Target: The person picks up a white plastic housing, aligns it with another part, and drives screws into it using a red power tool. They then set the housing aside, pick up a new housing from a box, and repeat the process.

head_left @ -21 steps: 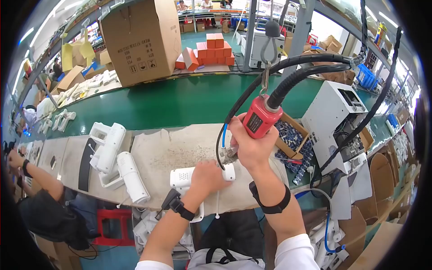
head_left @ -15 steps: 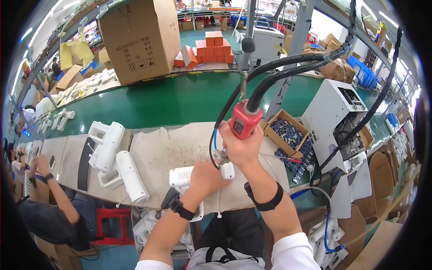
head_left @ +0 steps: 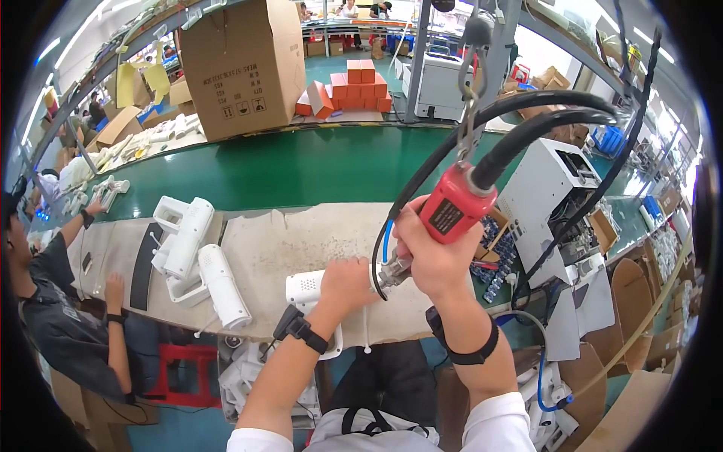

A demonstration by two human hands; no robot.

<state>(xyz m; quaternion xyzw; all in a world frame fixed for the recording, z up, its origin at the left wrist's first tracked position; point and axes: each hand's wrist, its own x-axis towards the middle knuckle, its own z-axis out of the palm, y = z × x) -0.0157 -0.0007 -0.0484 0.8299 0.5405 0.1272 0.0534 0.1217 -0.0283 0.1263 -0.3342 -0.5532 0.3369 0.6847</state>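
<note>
Fingers curled round the red tool point(head_left: 456, 203), the right hand point(head_left: 439, 262) has it in a full grip; the left hand point(head_left: 346, 285) clasps the white housing point(head_left: 304, 286) from above, on the counter point(head_left: 286, 235) near its front edge. At the housing's right end sits the tool's metal nose point(head_left: 394, 273) — whether they touch, I cannot tell. Tool work on that end looks like the step in hand; the next move seems to call for a steady left hold and careful aim.
</note>
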